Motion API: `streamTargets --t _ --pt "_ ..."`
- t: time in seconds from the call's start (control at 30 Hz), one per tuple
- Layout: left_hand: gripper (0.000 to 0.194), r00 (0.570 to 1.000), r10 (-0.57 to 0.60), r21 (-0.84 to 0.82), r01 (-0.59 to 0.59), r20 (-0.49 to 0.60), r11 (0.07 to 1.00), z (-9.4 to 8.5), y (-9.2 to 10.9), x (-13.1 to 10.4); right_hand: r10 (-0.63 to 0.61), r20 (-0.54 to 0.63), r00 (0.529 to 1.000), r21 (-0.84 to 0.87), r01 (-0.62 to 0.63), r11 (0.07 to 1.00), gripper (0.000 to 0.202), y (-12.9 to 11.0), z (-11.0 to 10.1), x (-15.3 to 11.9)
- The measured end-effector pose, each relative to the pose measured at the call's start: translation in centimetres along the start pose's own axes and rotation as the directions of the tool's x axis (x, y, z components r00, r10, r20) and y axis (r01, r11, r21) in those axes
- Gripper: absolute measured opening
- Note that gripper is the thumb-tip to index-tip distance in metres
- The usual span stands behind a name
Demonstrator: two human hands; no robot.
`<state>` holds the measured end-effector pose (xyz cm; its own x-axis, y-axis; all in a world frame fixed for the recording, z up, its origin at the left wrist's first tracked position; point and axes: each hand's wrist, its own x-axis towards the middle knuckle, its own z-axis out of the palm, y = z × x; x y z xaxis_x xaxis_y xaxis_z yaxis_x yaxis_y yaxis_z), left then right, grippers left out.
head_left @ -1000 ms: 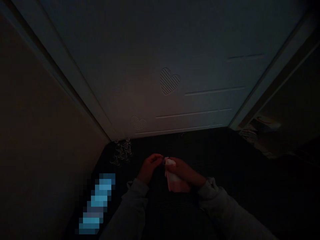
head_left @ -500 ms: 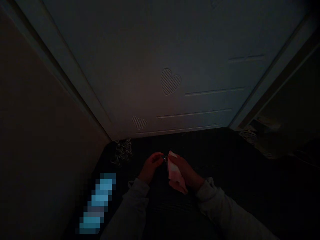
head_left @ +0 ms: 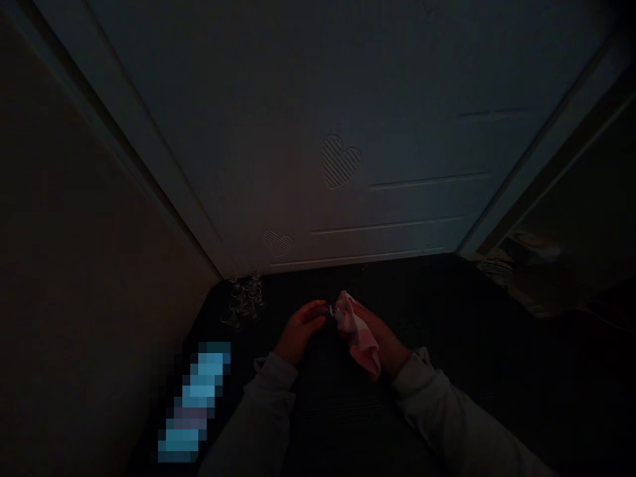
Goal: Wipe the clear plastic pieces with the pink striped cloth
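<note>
Shiny piece (head_left: 332,310) pinched at tip of left grip (head_left: 301,326), beside pink cloth (head_left: 358,335) clutched in right grip (head_left: 379,328)

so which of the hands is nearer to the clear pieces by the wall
Left. The left hand is to the right of the clear pieces, with a gap between; the right hand, holding a pink cloth, is farther to the right, past the left hand.
</note>
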<state>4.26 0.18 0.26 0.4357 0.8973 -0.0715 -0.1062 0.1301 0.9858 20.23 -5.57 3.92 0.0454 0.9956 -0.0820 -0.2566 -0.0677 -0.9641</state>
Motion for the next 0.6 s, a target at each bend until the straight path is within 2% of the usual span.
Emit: streamTargets --t 0.2,0.33,0.6 --pt "0.027 1.0 -0.003 -0.02 0.003 0.002 1.0 -0.1 -0.2 0.1 0.063 0.003 0.998 0.079 -0.063 0.995 0.029 0.0 -0.3 -0.3" --pt "0.027 1.0 -0.006 -0.019 0.007 0.004 1.0 -0.3 -0.4 0.2 0.07 -0.002 0.998 0.03 -0.07 0.997 0.017 1.0 -0.8 0.5" --pt "0.025 1.0 -0.011 -0.004 0.011 -0.01 1.0 -0.7 -0.9 0.5 0.006 -0.022 1.0 -0.09 -0.008 0.996 0.013 1.4 -1.2 0.9"
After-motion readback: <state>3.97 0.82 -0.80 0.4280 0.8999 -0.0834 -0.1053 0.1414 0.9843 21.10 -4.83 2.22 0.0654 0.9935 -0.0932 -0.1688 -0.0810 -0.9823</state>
